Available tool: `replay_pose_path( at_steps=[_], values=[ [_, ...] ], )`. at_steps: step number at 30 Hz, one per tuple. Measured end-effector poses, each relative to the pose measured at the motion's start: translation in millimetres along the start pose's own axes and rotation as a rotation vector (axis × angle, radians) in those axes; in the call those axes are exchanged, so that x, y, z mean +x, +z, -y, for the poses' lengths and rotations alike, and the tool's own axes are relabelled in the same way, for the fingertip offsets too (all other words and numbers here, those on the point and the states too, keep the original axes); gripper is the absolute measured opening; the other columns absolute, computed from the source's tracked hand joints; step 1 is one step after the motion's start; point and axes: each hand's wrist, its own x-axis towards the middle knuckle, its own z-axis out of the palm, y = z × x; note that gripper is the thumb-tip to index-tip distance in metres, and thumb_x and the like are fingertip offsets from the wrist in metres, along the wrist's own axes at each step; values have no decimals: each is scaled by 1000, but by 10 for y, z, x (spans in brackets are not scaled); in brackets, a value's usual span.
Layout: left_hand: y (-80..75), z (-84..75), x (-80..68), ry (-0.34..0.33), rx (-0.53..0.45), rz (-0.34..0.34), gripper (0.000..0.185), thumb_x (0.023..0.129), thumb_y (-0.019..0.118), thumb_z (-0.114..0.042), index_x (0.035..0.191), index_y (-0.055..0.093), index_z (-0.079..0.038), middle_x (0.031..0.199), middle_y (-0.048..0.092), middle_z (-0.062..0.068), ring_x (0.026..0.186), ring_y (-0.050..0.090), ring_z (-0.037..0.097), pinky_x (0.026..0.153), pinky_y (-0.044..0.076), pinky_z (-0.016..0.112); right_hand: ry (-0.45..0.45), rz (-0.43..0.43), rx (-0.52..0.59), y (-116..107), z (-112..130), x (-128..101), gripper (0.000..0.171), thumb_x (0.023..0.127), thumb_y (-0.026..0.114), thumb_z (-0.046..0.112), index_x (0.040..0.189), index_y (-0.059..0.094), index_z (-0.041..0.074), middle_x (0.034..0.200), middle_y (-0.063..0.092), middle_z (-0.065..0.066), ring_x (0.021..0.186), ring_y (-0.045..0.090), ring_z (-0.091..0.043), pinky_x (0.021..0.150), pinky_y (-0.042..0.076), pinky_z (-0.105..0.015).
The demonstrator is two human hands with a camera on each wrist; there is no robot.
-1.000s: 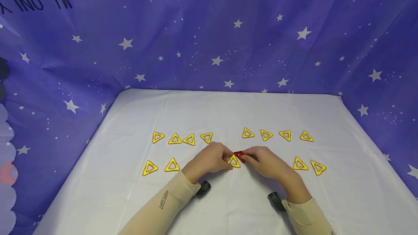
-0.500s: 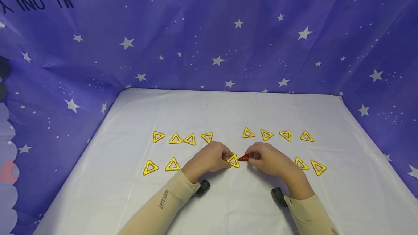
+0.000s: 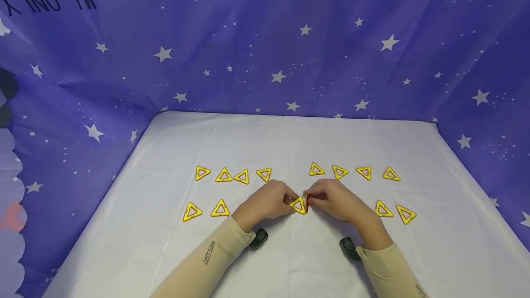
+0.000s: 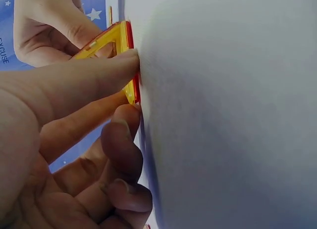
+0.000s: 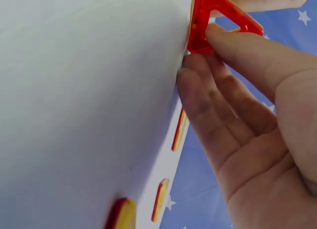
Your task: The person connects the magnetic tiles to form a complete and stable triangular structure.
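Note:
At the middle of the white table point(image 3: 290, 146) my left hand point(image 3: 290, 200) pinches a yellow triangle tile point(image 3: 298, 205) that stands tilted on the cloth. My right hand point(image 3: 311, 197) pinches a red triangle tile point(image 3: 307, 202), held upright with its edge against the yellow one. In the left wrist view my thumb and fingers point(image 4: 119, 66) grip the yellow tile point(image 4: 130, 51) against the cloth. In the right wrist view my thumb and fingertips point(image 5: 223, 38) hold the red tile point(image 5: 205, 16) by a corner.
Several loose yellow triangles lie flat in two groups, one to the left point(image 3: 224, 175) and one to the right point(image 3: 364, 172), each two rows deep. A purple starry backdrop point(image 3: 265, 59) closes the back and both sides. Black wrist cameras point(image 3: 258, 238) sit under my sleeves.
My right hand has moved slightly left and turned the red tile from lying tilted to standing upright against the yellow tile. My left hand has stayed in place.

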Motion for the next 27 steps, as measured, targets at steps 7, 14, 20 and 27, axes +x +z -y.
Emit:
replay_pose_path(
  at_steps=[7, 14, 20, 27],
  values=[
    [2, -8, 10, -13, -23, -7, 23, 83, 82, -11, 106, 81, -11, 60, 52, -9, 55, 40, 4, 53, 34, 21, 32, -18, 57, -3, 11, -58, 23, 84, 77, 4, 107, 78, 7, 99, 72, 6, 88, 65, -11, 79, 54, -32],
    [7, -12, 12, 12, -22, 1, 18, 85, 80, -10, 103, 81, -13, 57, 54, -10, 53, 42, 3, 51, 35, 20, 8, -7, -2, 48, 131, 8, 43, 71, 93, 34, 103, 78, 11, 91, 69, 9, 83, 60, -15, 73, 51, -30],
    [10, -17, 16, 14, 7, -4, 19, 85, 81, -12, 103, 81, -13, 58, 54, -12, 56, 43, 3, 53, 36, 20, -24, -1, -90, 87, 193, 61, 36, 72, 93, 21, 102, 78, 10, 86, 65, 9, 77, 56, -15, 67, 48, -27],
    [9, -14, 16, 9, 14, -11, 18, 85, 83, -14, 102, 81, -12, 60, 55, -11, 57, 45, 4, 54, 38, 20, -30, 28, -107, 81, 218, 61, 28, 77, 89, 16, 101, 78, 7, 87, 63, 7, 78, 56, -14, 68, 49, -27]
  ],
)
